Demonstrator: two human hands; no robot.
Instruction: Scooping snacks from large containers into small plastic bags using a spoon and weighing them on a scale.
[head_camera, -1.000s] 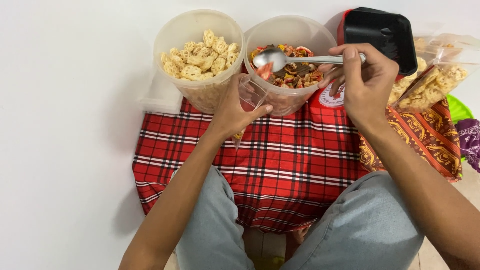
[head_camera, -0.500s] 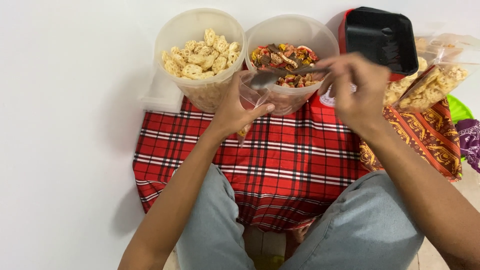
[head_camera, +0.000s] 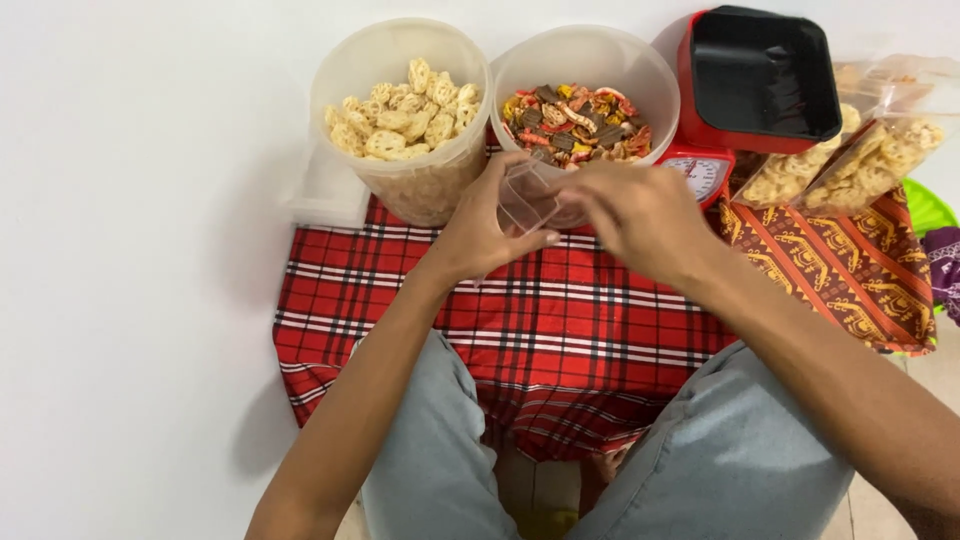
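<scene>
A small clear bag (head_camera: 528, 200) sits just above the middle of the frame, between the two hands. The left hand (head_camera: 480, 228) is below and left of it, fingers curled up around its left side and thumb lying under its lower edge, so the hand grips it. The right hand (head_camera: 635, 215) comes in from the right, back of the hand to the camera, fingertips bunched at the bag's right edge; whether they pinch the film or only touch it cannot be told, as the palm side is hidden. The bag is crumpled. Its long axis seems to run from lower left to upper right, with the open end tilted toward the tub of mixed snacks (head_camera: 582, 118) just behind it, though the clear film makes this hard to read.

To the left of that tub stands a tub of pale snacks (head_camera: 398, 118). At upper right is a red scale (head_camera: 712, 160) carrying a black tray (head_camera: 765, 75), with filled bags (head_camera: 860, 155) beside it. A red plaid cloth (head_camera: 560, 330) lies under the hands.
</scene>
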